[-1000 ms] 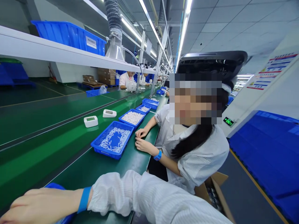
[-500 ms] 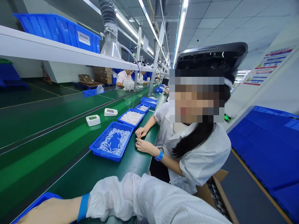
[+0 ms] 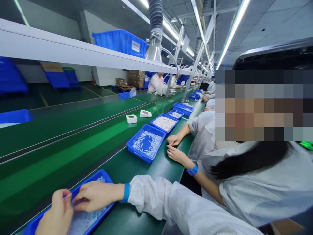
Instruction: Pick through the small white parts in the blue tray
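My right hand, with a blue band round the wrist, hangs over a blue tray at the lower left. Its fingers are curled and pinched together. Close beside it, my left hand is closed too, thumb against fingers, and the fingertips of both hands nearly meet. Whatever is between the fingers is too small or hidden to make out. Under the hands, the tray holds a layer of small whitish-blue pieces, partly covered by the hands.
Farther along the bench stand a blue tray of white slender pieces and another full tray. Two white devices sit on the green belt. A co-worker's hands are at the right; a shelf runs overhead.
The view has turned left, so the bench and co-worker appear farther right. My left hand has come into view beside my right hand, and more of the near tray shows.
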The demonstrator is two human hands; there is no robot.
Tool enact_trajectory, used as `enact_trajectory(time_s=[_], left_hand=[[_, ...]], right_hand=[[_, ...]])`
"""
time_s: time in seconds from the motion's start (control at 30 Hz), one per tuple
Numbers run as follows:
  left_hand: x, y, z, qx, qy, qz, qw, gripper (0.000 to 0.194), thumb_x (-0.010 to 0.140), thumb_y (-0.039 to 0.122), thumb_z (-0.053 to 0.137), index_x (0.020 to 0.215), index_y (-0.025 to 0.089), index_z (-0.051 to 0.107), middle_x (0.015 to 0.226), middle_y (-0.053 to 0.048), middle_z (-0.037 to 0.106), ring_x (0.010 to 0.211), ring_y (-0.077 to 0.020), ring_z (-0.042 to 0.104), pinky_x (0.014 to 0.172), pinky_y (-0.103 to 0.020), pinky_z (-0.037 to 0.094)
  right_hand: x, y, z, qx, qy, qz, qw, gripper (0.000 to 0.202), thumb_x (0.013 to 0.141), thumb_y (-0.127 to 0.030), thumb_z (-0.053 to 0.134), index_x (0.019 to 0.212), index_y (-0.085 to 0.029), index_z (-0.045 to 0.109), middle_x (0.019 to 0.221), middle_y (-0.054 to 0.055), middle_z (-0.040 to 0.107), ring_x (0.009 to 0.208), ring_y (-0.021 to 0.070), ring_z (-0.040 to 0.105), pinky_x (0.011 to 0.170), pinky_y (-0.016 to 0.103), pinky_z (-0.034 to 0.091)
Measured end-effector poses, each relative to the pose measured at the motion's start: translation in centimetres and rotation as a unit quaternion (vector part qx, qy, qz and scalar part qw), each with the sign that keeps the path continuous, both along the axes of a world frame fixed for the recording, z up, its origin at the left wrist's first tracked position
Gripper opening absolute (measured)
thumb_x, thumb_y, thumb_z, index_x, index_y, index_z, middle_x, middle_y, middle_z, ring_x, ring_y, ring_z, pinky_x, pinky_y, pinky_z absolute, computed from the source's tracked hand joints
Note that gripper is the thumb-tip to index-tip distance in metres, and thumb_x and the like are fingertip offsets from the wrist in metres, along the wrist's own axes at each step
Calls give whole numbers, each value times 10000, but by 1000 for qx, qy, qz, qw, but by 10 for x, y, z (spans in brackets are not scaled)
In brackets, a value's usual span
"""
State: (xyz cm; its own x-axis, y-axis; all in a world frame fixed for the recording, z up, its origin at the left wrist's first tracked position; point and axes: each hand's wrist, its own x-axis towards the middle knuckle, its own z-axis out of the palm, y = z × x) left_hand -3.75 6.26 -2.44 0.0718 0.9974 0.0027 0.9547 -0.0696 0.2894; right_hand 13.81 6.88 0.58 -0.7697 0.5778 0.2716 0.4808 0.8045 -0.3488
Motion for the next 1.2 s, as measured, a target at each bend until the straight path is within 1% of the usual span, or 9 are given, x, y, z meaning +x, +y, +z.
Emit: enact_trajectory(time_s=[0.07,0.17,0.33,0.43,0.6,0.77,0.93,1.03,1.2], left_hand=[[11,-6,15,-3,-74,-1,997,252,924,402,127,954,247,322,640,-28,629,612,-224,646,538,-267,412],[22,-13,28,17,-118,-3,993,217,923,367,179,952,237,350,654,-24,617,618,-216,643,558,-263,403],[24,-19,30,28,-131,-19,991,221,935,299,204,985,214,401,704,-30,625,682,-194,639,611,-258,408],[21,-20,31,67,-136,-34,988,246,941,298,220,973,207,446,807,-42,629,758,-185,624,660,-271,416],[17,-22,35,135,-92,-76,984,211,917,229,300,930,196,508,930,-48,586,872,-172,570,755,-281,414],[18,-25,38,130,-5,-94,987,157,886,208,408,979,184,532,957,-53,582,906,-197,560,757,-309,404],[17,-26,39,123,9,-92,988,157,887,214,428,885,166,579,915,-62,609,905,-198,570,780,-309,395],[14,-24,37,121,-24,-67,990,175,886,233,445,852,168,603,883,-53,630,871,-189,588,753,-290,399],[11,-22,34,122,-101,-36,987,157,863,228,489,835,200,641,873,-23,665,841,-175,610,717,-260,405]], right_hand=[[-1,-4,2,-3,12,-26,1000,186,876,-276,517,923,-141,636,814,31,594,826,135,563,801,191,424],[0,-5,3,-7,23,-67,997,159,864,-264,534,872,-152,646,796,31,591,789,144,561,764,216,430],[1,0,6,-52,68,-47,995,164,895,-211,515,870,-153,666,808,28,610,784,128,562,728,208,416],[-1,1,6,-79,107,-97,986,173,886,-182,518,808,-155,669,758,18,615,735,126,557,685,213,406],[-4,5,2,-109,172,-150,968,187,878,-178,513,778,-150,669,723,13,621,669,121,544,609,217,384],[-6,4,3,-127,174,-137,967,237,882,-208,502,720,-151,664,684,15,613,620,122,528,577,226,373],[-7,3,0,-150,186,-129,962,246,877,-268,507,730,-154,668,692,25,623,623,131,531,588,238,386],[-6,7,-7,-198,243,-122,942,225,862,-307,514,798,-156,669,776,40,649,712,149,566,659,258,424],[-5,15,-13,-325,356,-112,869,251,792,-367,597,905,-147,637,758,39,646,684,150,584,656,273,457]])
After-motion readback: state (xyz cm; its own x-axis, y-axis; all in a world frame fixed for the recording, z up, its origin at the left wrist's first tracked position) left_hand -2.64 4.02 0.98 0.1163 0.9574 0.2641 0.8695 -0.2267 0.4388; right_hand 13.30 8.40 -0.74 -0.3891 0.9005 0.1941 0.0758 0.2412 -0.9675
